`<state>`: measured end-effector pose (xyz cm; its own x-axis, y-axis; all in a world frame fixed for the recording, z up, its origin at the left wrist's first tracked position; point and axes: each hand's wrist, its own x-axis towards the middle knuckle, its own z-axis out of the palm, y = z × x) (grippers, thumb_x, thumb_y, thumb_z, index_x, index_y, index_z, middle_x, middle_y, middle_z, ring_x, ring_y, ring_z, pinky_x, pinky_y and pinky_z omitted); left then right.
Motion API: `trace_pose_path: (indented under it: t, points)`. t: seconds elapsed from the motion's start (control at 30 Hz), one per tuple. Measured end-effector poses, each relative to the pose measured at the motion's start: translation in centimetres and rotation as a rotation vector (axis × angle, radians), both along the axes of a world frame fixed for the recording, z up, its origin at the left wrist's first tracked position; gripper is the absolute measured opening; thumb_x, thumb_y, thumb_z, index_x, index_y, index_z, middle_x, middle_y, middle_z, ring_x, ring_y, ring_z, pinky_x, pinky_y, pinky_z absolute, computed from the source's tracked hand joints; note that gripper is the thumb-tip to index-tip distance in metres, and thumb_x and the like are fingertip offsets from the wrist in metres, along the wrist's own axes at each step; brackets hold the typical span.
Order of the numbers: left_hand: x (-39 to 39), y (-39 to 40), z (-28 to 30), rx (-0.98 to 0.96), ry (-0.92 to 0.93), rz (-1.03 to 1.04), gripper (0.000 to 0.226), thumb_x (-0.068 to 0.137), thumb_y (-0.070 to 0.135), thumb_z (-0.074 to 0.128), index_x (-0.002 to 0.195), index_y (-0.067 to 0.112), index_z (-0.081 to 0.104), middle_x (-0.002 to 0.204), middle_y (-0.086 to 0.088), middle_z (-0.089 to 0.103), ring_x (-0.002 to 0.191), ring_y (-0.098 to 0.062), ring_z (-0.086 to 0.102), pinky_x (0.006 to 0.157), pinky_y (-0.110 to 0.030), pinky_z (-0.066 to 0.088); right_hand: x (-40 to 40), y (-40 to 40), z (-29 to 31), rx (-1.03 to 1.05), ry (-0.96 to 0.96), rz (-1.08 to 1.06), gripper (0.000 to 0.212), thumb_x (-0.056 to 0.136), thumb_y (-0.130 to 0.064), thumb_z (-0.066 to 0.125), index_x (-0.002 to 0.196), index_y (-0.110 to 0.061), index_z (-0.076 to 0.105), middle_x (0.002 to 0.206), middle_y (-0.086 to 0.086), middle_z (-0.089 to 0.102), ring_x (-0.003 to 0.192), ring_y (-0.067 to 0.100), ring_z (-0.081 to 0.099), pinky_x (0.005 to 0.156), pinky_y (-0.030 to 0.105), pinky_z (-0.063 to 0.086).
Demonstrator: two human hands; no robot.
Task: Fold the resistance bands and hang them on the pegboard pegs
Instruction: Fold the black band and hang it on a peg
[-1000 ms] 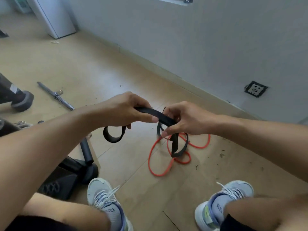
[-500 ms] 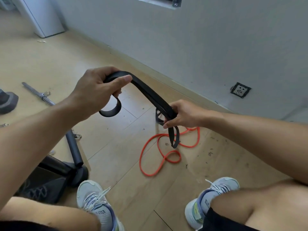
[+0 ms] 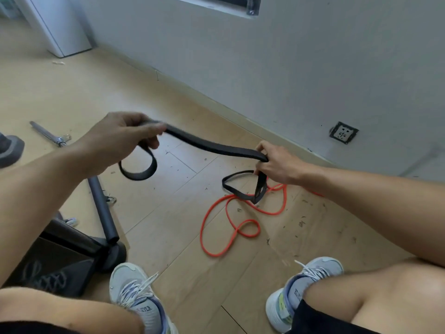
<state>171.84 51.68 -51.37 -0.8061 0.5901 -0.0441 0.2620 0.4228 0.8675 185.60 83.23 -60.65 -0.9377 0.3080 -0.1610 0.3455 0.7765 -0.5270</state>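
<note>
The black band point(image 3: 212, 147) sits mid-frame, stretched as a doubled strap whose long axis runs from the upper left down to the right, sagging a little on the way. At its left end a loop hangs and curls below the left hand point(image 3: 120, 138); at its right end a narrower loop drops toward the floor point(image 3: 72, 80), its lowest point touching or just above the orange band point(image 3: 231, 227). The left hand grips the strap with fingers curled round it, thumb laid along its top. The right hand point(image 3: 277, 165), lower and to the right, pinches the other end between thumb and curled fingers. The orange band lies loose on the floor below centre, in tangled loops, partly under the right forearm. Two sneakers point(image 3: 137, 295) show at the bottom edge. A dark padded bar point(image 3: 103, 208) lies at lower left, a metal rod point(image 3: 48, 135) at far left, and a wall socket point(image 3: 343, 132) at right.
</note>
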Motion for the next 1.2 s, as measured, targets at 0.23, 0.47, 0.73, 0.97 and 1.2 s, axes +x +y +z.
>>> trace_pose_path:
  t: [0.23, 0.47, 0.73, 0.97, 1.2]
  points:
    - [-0.8, -1.2, -4.1, -0.772, -0.006, -0.163, 0.026, 0.087, 0.042, 0.074, 0.104, 0.022, 0.073, 0.1, -0.001, 0.075, 0.089, -0.019, 0.067, 0.077, -0.033, 0.05, 0.2, -1.2, 3.2, -0.158, 0.117, 0.026, 0.005, 0.093, -0.024, 0.075, 0.089, -0.021, 0.075, 0.082, -0.008, 0.075, 0.077, 0.011, 0.069, 0.073, 0.029, 0.051]
    - [2.9, 4.1, -2.4, -0.421, 0.059, -0.275, 0.058, 0.077, 0.047, 0.082, 0.129, 0.031, 0.061, 0.129, 0.013, 0.064, 0.123, -0.006, 0.056, 0.103, -0.027, 0.043, -0.2, -6.6, 5.6, -0.148, 0.303, 0.127, 0.043, 0.072, -0.013, 0.087, 0.086, -0.028, 0.048, 0.069, -0.008, 0.055, 0.059, 0.013, 0.049, 0.058, 0.038, 0.048]
    - [5.8, 6.6, -1.4, -0.189, 0.062, -0.255, 0.033, 0.077, 0.049, 0.081, 0.099, 0.028, 0.069, 0.087, 0.011, 0.078, 0.08, 0.001, 0.071, 0.074, -0.023, 0.053, 0.1, -7.8, 6.1, -0.117, 0.279, 0.228, 0.041, 0.077, -0.015, 0.081, 0.088, -0.024, 0.042, 0.069, -0.008, 0.056, 0.06, 0.013, 0.046, 0.057, 0.039, 0.044]
    - [6.2, 7.0, -0.5, -0.337, 0.286, -0.262, 0.024, 0.072, 0.044, 0.084, 0.076, 0.023, 0.074, 0.07, 0.003, 0.072, 0.068, -0.015, 0.065, 0.068, -0.037, 0.056, 0.4, -7.8, 5.9, -0.146, 0.283, 0.244, 0.046, 0.075, -0.013, 0.087, 0.09, -0.019, 0.045, 0.068, -0.008, 0.062, 0.055, 0.005, 0.05, 0.06, 0.042, 0.053]
    - [6.2, 5.5, 1.4, -0.122, 0.378, -0.178, 0.009, 0.07, 0.033, 0.083, 0.074, 0.034, 0.076, 0.072, 0.011, 0.075, 0.076, -0.011, 0.071, 0.079, -0.032, 0.058, 0.0, -6.8, 4.1, -0.23, 0.179, 0.289, 0.035, 0.076, -0.014, 0.091, 0.083, -0.031, 0.061, 0.076, 0.005, 0.067, 0.072, 0.019, 0.064, 0.079, 0.046, 0.058]
